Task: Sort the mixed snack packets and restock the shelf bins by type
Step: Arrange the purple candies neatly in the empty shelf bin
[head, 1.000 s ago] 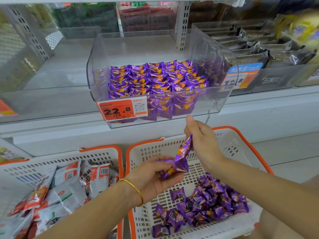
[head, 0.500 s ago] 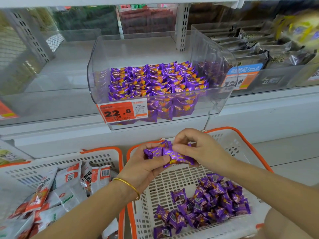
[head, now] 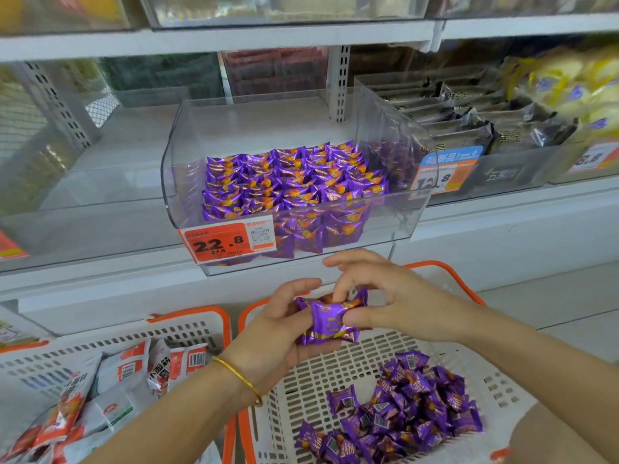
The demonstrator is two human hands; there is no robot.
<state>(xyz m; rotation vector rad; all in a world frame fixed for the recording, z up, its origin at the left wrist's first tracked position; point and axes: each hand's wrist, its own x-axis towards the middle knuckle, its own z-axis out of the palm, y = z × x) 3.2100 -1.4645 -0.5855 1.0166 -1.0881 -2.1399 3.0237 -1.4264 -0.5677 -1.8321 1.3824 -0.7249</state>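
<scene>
The small bunch of purple packets (head: pixel 330 321) is sitting between both hands, hovering above the right basket (head: pixel 335 373) and just below the front lip of the clear bin (head: pixel 174 182). How many packets are in that bunch is hard to say, as fingers are covering the top and back of it. The left hand (head: pixel 278 333) is cupping it from beneath, fingers curled under and thumb raised. The right hand (head: pixel 392 303) is pinching it, thumb on the front wrapper and fingers bent over the top, with one finger sticking out straight. A gold bracelet (head: pixel 241 376) is riding on the left wrist. The right forearm is running off the frame's edge. Up on the shelf, the orange price tag (head: pixel 227 241) is masking part of the bin's front row. Inside the bin, matching purple packets are lying in tidy rows. To its right, dark packets (head: pixel 469 128) are filling a neighbouring bin, with blurred yellow packs (head: pixel 576 82) beyond them. Down below, loose purple packets (head: pixel 408 403) are heaped in the right basket. The left basket (head: pixel 187 326) is holding white-and-red packets (head: pixel 127 373) and is partly cut off.
</scene>
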